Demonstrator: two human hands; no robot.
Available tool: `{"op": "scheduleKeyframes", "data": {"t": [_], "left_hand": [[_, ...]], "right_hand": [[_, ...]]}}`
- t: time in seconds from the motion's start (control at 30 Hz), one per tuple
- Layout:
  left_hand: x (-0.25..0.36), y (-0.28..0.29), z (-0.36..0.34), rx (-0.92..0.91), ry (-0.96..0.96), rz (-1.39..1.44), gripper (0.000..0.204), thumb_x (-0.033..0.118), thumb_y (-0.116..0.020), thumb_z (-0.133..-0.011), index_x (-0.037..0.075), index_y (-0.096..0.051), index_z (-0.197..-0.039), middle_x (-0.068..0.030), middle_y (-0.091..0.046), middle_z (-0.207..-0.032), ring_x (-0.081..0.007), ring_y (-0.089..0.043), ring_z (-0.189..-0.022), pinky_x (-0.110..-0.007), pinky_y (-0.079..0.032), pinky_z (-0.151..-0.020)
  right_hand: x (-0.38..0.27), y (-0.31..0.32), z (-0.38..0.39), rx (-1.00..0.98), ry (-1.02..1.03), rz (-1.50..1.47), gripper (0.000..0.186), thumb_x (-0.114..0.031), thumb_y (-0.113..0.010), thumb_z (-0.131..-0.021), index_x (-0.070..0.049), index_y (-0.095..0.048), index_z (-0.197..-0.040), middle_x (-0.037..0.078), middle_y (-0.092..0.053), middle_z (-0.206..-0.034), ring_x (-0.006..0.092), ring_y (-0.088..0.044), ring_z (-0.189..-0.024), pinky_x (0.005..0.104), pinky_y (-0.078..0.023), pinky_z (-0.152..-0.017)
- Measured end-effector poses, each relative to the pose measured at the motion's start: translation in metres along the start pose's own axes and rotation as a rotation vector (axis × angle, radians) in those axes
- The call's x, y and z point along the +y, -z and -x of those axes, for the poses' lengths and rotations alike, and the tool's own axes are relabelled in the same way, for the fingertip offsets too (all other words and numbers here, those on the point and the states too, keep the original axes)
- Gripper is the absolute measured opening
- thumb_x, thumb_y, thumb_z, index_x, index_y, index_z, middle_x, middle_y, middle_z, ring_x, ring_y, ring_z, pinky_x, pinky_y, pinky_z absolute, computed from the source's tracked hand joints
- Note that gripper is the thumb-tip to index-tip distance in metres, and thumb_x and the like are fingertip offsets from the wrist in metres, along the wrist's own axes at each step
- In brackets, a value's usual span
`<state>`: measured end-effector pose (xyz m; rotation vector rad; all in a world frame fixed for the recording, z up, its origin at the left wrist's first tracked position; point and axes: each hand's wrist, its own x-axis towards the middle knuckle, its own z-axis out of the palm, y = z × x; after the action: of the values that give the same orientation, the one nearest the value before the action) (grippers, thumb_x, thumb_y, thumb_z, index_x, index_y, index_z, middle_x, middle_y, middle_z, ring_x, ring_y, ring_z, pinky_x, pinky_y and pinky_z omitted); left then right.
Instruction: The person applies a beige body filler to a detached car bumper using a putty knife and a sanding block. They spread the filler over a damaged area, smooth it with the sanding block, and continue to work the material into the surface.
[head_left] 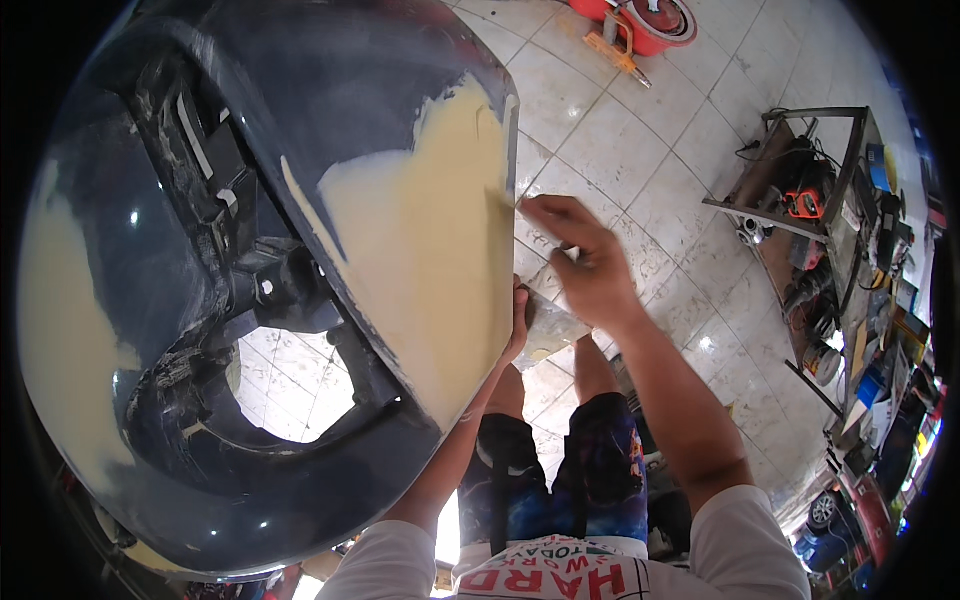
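Observation:
A large dark grey car bumper (230, 500) fills the left side. A broad patch of pale yellow body filler (440, 240) covers its right end. Beside the bumper's right edge, my left hand (517, 325) grips a flat greyish board (552, 328) with yellowish smears; part of this hand is hidden by the bumper. My right hand (590, 260) is raised just right of the filler, slightly blurred, its fingers bent and closed. A blurred dark strip lies on the filler by its fingertips, but what the fingers hold, if anything, cannot be made out.
Through the bumper's round opening, light floor tiles (290, 385) show. A metal rack (850, 180) with tools and cables stands at the right, with cluttered items behind it. A red bucket (660, 25) and an orange-handled tool (615, 55) are on the floor at the top.

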<state>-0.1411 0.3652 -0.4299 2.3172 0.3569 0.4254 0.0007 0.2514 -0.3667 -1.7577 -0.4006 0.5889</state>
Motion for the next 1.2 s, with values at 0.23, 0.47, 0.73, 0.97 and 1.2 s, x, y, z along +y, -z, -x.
{"op": "scheduleKeyframes", "data": {"t": [0.23,0.47,0.73,0.97,1.2], "left_hand": [[0.004,0.004,0.0,-0.109,0.126,-0.02,0.007,0.013,-0.068,-0.103,0.008,-0.073,-0.104,-0.0079,-0.072,-0.092,-0.0281,-0.067,-0.09,-0.04,-0.052,-0.087],[-0.009,-0.009,0.01,-0.038,0.103,0.097,0.008,0.014,-0.066,-0.105,0.008,-0.072,-0.105,-0.0081,-0.072,-0.093,-0.028,-0.068,-0.094,-0.04,-0.052,-0.089],[-0.005,-0.001,0.005,-0.043,0.078,0.04,0.009,0.012,-0.065,-0.104,0.009,-0.07,-0.098,-0.0068,-0.07,-0.095,-0.027,-0.067,-0.094,-0.044,-0.051,-0.09],[0.016,0.026,-0.016,-0.002,0.02,-0.087,0.008,0.013,-0.067,-0.102,0.009,-0.071,-0.096,-0.0048,-0.071,-0.093,-0.0233,-0.067,-0.091,-0.042,-0.052,-0.087],[0.027,0.048,-0.009,-0.093,0.047,-0.206,0.013,0.018,-0.066,-0.104,0.01,-0.071,-0.095,-0.0058,-0.071,-0.092,-0.0264,-0.066,-0.09,-0.042,-0.052,-0.087]], "right_hand": [[-0.038,0.05,-0.092,-0.019,-0.321,-0.096,0.067,0.011,-0.052,-0.081,-0.005,-0.069,-0.144,0.007,-0.073,-0.124,0.0165,-0.065,-0.114,0.0298,-0.048,-0.104],[-0.056,0.028,-0.143,-0.077,-0.268,-0.149,0.065,0.009,-0.059,-0.082,-0.011,-0.072,-0.142,0.006,-0.074,-0.119,0.0161,-0.064,-0.105,0.0289,-0.05,-0.094],[-0.079,0.003,-0.118,-0.031,-0.249,-0.139,0.063,0.012,-0.056,-0.085,-0.013,-0.073,-0.141,0.008,-0.073,-0.12,0.0185,-0.065,-0.106,0.0321,-0.051,-0.098],[-0.097,-0.021,-0.05,0.01,0.067,-0.002,0.063,0.012,-0.057,-0.082,-0.013,-0.073,-0.139,0.012,-0.069,-0.121,0.0253,-0.069,-0.115,0.0348,-0.052,-0.103],[-0.116,-0.047,0.05,-0.041,0.094,0.027,0.065,0.014,-0.077,-0.077,-0.009,-0.074,-0.137,0.012,-0.064,-0.13,0.0284,-0.067,-0.117,0.0382,-0.052,-0.106]]}}
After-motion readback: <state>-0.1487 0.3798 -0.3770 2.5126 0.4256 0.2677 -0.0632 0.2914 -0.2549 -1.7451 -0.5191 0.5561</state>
